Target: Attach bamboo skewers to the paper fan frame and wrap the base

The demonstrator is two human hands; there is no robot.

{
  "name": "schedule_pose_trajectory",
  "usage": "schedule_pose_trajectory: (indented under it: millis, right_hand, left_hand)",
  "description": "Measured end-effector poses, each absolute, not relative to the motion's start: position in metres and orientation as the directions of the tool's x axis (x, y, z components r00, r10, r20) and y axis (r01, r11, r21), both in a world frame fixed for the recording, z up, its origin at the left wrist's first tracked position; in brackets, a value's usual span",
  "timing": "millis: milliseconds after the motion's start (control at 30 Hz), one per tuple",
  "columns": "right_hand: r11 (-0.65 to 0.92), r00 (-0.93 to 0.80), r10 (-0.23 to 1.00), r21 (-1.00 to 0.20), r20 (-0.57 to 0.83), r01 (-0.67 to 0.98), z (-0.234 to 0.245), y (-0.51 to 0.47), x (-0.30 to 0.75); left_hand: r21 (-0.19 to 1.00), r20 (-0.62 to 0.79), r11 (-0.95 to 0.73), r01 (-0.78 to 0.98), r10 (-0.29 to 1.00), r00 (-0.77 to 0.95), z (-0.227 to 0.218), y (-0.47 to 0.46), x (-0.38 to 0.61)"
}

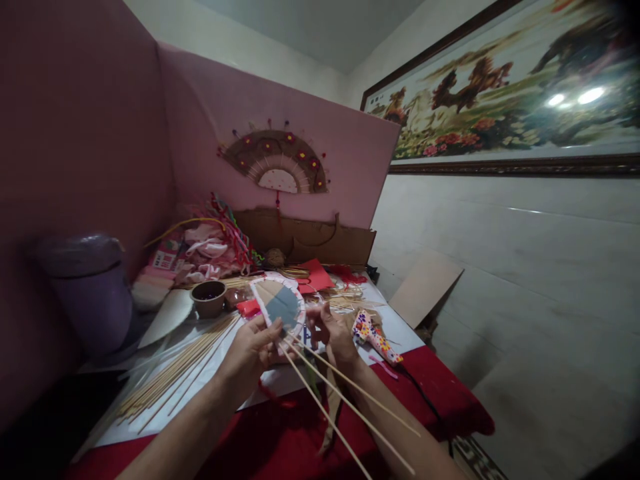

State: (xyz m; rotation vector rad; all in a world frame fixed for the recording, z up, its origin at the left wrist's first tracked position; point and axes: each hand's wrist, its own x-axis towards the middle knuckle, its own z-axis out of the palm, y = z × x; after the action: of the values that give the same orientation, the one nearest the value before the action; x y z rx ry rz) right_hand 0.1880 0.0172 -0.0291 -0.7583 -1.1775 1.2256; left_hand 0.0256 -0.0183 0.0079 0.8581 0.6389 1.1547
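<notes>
My left hand (257,340) grips a rounded cardboard piece (280,303), its thumb on the front. The piece has a tan part, a blue-grey part and a white-pink wrapped edge. Three thin wooden sticks (345,393) fan out from its lower end toward me, over my right forearm. Beside the right edge of the piece is my right hand (333,333), its fingers bent and apart; whether they touch the edge is unclear. To the right of that hand lies a flower-patterned glue gun (375,339) with a black cord.
Many loose wooden sticks (175,373) lie at left on the white-and-red table cover (440,393). Behind them stand a brown bowl (209,299), a purple bin (90,293) and a pile of pink cloth (207,250). Red paper (316,275) lies farther back. A decorated fan (275,160) hangs on the pink board.
</notes>
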Motion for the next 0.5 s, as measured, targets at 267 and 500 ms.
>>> schedule_pose_trajectory:
  millis: [267, 500]
  right_hand:
    - [0.105, -0.219, 0.957, -0.932, 0.189, -0.347, -0.03, 0.013, 0.179]
    - [0.015, -0.037, 0.998, -0.833, 0.043, -0.553, -0.02, 0.012, 0.182]
  left_hand:
    - [0.913, 0.008, 0.133, -0.386, 0.939, 0.344, -0.008, -0.013, 0.031]
    - [0.947, 0.226, -0.256, -0.194, 0.96, -0.164, 0.016, -0.01, 0.014]
